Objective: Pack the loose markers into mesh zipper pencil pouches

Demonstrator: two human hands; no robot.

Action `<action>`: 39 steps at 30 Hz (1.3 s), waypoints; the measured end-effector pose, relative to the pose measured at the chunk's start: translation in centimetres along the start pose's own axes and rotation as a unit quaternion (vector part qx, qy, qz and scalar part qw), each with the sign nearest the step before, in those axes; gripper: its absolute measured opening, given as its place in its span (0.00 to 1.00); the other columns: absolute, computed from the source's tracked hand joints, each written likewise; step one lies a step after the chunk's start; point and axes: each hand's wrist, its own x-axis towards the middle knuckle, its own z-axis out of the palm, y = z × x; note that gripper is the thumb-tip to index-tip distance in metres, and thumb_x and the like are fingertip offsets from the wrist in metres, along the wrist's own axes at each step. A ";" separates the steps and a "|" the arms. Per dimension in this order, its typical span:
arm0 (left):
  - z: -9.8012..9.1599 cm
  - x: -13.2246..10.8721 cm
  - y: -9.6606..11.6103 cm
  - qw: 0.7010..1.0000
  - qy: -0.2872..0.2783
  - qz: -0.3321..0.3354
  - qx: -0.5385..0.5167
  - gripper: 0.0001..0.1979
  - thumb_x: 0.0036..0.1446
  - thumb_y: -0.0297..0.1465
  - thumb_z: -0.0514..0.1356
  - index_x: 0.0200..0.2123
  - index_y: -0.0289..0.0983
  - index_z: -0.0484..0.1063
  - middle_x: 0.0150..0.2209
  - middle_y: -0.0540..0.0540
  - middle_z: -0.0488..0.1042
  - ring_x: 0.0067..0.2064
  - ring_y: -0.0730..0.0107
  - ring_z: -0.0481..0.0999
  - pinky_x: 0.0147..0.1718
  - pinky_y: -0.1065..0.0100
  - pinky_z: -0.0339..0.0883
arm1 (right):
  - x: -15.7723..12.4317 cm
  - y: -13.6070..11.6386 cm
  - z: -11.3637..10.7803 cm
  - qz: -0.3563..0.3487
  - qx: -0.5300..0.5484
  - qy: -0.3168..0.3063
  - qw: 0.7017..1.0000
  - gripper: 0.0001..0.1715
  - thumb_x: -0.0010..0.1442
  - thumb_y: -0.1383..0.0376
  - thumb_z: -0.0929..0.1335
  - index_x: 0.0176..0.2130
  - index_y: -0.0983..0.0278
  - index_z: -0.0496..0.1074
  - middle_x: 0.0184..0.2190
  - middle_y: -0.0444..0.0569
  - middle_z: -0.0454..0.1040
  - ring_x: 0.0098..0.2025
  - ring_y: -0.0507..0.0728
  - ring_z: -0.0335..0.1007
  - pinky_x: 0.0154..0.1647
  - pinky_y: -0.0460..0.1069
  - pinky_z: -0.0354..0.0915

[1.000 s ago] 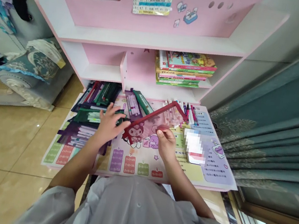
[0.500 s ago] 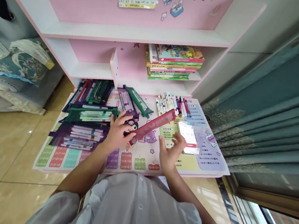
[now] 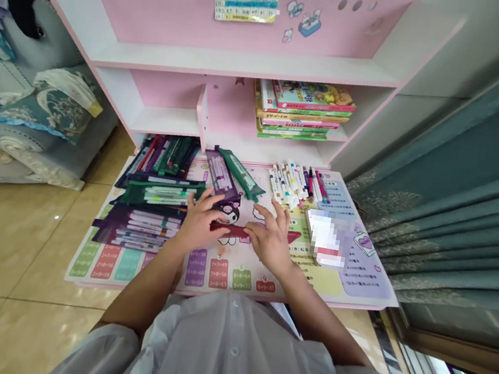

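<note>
A flat red pouch (image 3: 293, 237) lies sideways between my hands, low over the desk mat. My left hand (image 3: 202, 220) pinches its left end between thumb and fingers. Near its middle, my right hand (image 3: 271, 236) grips the upper edge with thumb and forefinger, the other fingers spread. Beyond my hands lie a purple pouch of markers (image 3: 222, 176) and a green pouch (image 3: 242, 175). To the left are a green pouch with markers (image 3: 166, 194) and a dark purple pouch with markers (image 3: 146, 230). Loose white markers (image 3: 287, 182) lie at the back right.
More filled pouches (image 3: 169, 154) lie at the back left of the desk. A phone (image 3: 324, 241), partly blurred out, rests right of my right hand. Stacked books (image 3: 305, 110) stand on the pink and white shelf (image 3: 232, 60). A teal curtain (image 3: 461, 178) hangs at the right.
The red pouch has turned from a slant to nearly level and come lower. My right hand has moved in and taken hold of it. The view has shifted slightly.
</note>
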 end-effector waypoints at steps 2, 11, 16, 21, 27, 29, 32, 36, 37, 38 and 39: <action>-0.5 0.0 -0.6 1.000 0.002 -0.021 0.019 0.14 0.48 0.42 0.72 0.35 0.42 0.77 0.63 0.41 0.68 0.71 0.38 0.54 0.65 0.28 0.41 | 0.2 0.1 0.2 -0.002 -0.002 0.014 1.000 0.12 0.65 0.62 0.69 0.30 0.58 0.80 0.55 0.50 0.73 0.68 0.72 0.53 0.66 0.72 0.52; -1.4 0.1 -2.6 0.998 -0.027 -0.003 0.050 0.09 0.54 0.40 0.69 0.29 0.42 0.79 0.62 0.44 0.70 0.70 0.39 0.55 0.64 0.26 0.37 | 0.6 0.4 0.2 0.002 -0.005 -0.002 1.000 0.14 0.65 0.64 0.67 0.30 0.57 0.80 0.54 0.49 0.74 0.68 0.71 0.54 0.68 0.71 0.50; -1.1 0.0 -2.1 0.998 -0.045 0.010 0.043 0.07 0.55 0.37 0.67 0.28 0.42 0.79 0.61 0.44 0.71 0.70 0.41 0.56 0.64 0.27 0.36 | 2.5 -0.3 0.0 0.035 0.048 -0.096 0.994 0.14 0.63 0.55 0.70 0.32 0.58 0.81 0.57 0.53 0.72 0.69 0.75 0.50 0.67 0.74 0.49; -0.9 0.0 -1.8 0.998 -0.040 0.012 0.045 0.08 0.54 0.37 0.67 0.26 0.41 0.78 0.60 0.43 0.72 0.69 0.41 0.57 0.63 0.28 0.38 | 5.8 -2.3 1.3 0.032 0.092 -0.162 0.982 0.17 0.57 0.50 0.74 0.32 0.60 0.82 0.57 0.57 0.73 0.67 0.77 0.54 0.65 0.75 0.51; -1.0 0.2 -1.9 0.997 -0.043 0.009 0.056 0.07 0.54 0.38 0.67 0.28 0.42 0.80 0.59 0.43 0.73 0.68 0.38 0.59 0.61 0.26 0.42 | 6.5 -3.7 2.5 0.043 0.136 -0.161 0.977 0.07 0.55 0.60 0.76 0.28 0.60 0.81 0.55 0.53 0.75 0.67 0.75 0.56 0.63 0.74 0.55; -1.0 0.2 -1.9 0.997 -0.045 0.010 0.056 0.07 0.54 0.38 0.67 0.27 0.43 0.80 0.59 0.44 0.73 0.68 0.38 0.59 0.62 0.27 0.41 | 6.2 -3.6 2.6 0.047 0.152 -0.162 0.974 0.07 0.55 0.62 0.76 0.27 0.60 0.80 0.55 0.53 0.75 0.67 0.74 0.56 0.64 0.74 0.55; -1.0 0.1 -1.8 0.997 -0.049 0.013 0.052 0.07 0.55 0.38 0.66 0.27 0.43 0.80 0.60 0.45 0.72 0.69 0.39 0.58 0.62 0.27 0.40 | 5.9 -3.3 2.7 0.053 0.180 -0.161 0.969 0.07 0.55 0.64 0.75 0.26 0.60 0.79 0.53 0.52 0.76 0.67 0.72 0.57 0.64 0.71 0.57; -1.0 0.1 -1.6 0.997 -0.060 0.007 0.043 0.06 0.54 0.35 0.65 0.27 0.43 0.80 0.60 0.45 0.72 0.70 0.40 0.56 0.63 0.27 0.38 | 5.8 -3.3 3.0 0.067 0.204 -0.169 0.962 0.06 0.54 0.66 0.73 0.25 0.60 0.78 0.53 0.52 0.76 0.68 0.71 0.56 0.65 0.70 0.56; -1.0 0.1 -1.5 0.997 -0.065 0.004 0.040 0.06 0.54 0.34 0.65 0.26 0.42 0.80 0.60 0.45 0.72 0.70 0.40 0.56 0.63 0.26 0.38 | 5.8 -3.4 3.0 0.071 0.208 -0.172 0.960 0.06 0.54 0.67 0.73 0.25 0.60 0.77 0.53 0.53 0.76 0.68 0.71 0.56 0.65 0.70 0.56; -1.1 0.1 -1.5 0.997 -0.068 0.002 0.038 0.06 0.54 0.34 0.65 0.26 0.42 0.80 0.60 0.45 0.72 0.70 0.40 0.56 0.63 0.26 0.37 | 5.7 -3.4 3.0 0.075 0.211 -0.174 0.959 0.06 0.53 0.67 0.72 0.25 0.61 0.77 0.53 0.53 0.76 0.68 0.71 0.56 0.65 0.70 0.56; -1.1 0.1 -1.4 0.997 -0.071 0.002 0.035 0.06 0.54 0.34 0.64 0.26 0.42 0.79 0.60 0.45 0.72 0.70 0.39 0.56 0.63 0.26 0.37 | 5.7 -3.4 3.1 0.077 0.214 -0.173 0.958 0.06 0.53 0.67 0.72 0.24 0.61 0.76 0.54 0.54 0.76 0.68 0.70 0.56 0.65 0.69 0.56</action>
